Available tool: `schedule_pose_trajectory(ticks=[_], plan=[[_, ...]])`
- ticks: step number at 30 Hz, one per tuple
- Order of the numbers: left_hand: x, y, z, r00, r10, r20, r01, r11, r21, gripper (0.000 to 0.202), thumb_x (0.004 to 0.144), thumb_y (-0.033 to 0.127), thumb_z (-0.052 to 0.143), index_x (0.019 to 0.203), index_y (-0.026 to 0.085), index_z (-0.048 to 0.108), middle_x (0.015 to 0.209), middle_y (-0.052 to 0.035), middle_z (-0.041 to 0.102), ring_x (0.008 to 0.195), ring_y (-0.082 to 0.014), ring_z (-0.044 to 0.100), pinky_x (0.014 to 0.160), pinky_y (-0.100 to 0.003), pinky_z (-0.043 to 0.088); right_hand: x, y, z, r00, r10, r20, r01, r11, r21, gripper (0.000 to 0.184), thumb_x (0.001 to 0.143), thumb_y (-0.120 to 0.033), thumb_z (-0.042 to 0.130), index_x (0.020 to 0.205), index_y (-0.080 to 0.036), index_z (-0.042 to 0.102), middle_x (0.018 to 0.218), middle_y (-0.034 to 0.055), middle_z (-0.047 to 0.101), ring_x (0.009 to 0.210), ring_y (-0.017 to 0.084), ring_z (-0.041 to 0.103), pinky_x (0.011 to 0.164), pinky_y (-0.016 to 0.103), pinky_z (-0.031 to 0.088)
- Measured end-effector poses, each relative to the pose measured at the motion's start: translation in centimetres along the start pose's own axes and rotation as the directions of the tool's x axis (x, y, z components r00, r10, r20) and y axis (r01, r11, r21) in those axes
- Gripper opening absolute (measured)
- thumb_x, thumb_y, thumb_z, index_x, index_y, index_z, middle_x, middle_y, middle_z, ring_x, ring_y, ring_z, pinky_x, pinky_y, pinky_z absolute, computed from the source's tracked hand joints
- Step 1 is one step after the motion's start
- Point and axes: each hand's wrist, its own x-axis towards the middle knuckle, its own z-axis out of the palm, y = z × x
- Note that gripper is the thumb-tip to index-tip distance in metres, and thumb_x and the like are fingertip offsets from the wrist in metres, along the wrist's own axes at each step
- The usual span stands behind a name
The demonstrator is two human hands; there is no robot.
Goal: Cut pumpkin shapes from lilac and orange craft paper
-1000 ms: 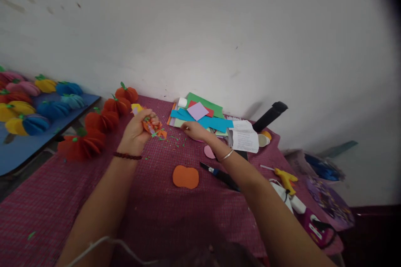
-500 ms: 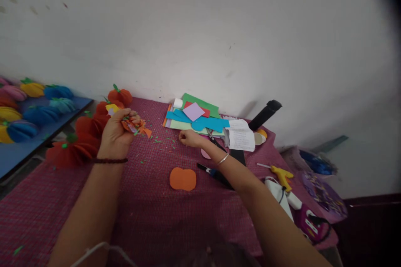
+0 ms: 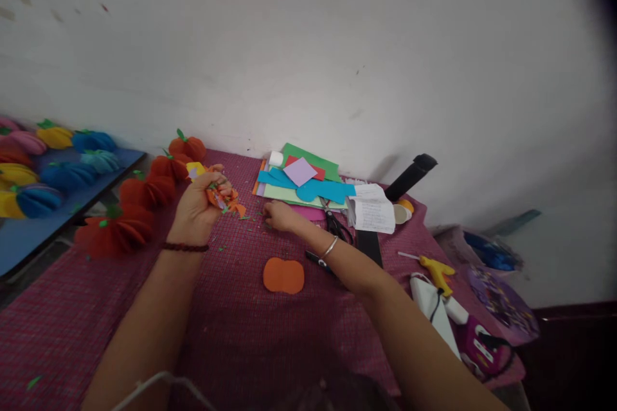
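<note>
My left hand (image 3: pixel 198 204) is closed around a bunch of orange paper scraps (image 3: pixel 225 198) with green bits, held just above the red checked tablecloth (image 3: pixel 241 327). My right hand (image 3: pixel 278 215) rests on the cloth among small green paper clippings (image 3: pixel 250 217), fingers pinched together; what they hold is too small to see. An orange pumpkin-shaped cutout (image 3: pixel 283 275) lies flat near my right forearm. Black scissors (image 3: pixel 334 226) lie just right of that wrist.
Red-orange paper pumpkins (image 3: pixel 144 189) line the table's left edge; more coloured ones sit on a blue table (image 3: pixel 29 231) further left. Stacked coloured sheets (image 3: pixel 303 181), a printed paper, a black tube (image 3: pixel 409 176), a yellow glue gun (image 3: pixel 436 271) and a cutter (image 3: pixel 321 261) lie right.
My right hand slid left across the cloth toward the green clippings, uncovering the scissors. My left hand, still gripping the scraps, shifted slightly.
</note>
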Motion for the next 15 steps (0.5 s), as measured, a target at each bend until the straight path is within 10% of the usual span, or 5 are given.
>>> schedule_pose_trajectory(ticks=[15], plan=[[0.2,0.4,-0.2,0.999,0.030,-0.010,-0.031,0.999,-0.044,0.027,0.075,-0.004,0.046,0.060,0.019,0.044,0.051,0.0030,0.041,0.041,-0.0071,0.039,0.039,-0.015,0.038,4.3,-2.6,0.2,0.984,-0.167,0.061,0.169,0.985,-0.024,0.022,0.076,-0.014,0.059,0.097,-0.013,0.063,0.095,0.0079,0.066,0.081,0.017,0.059,0.066,0.023,0.039]])
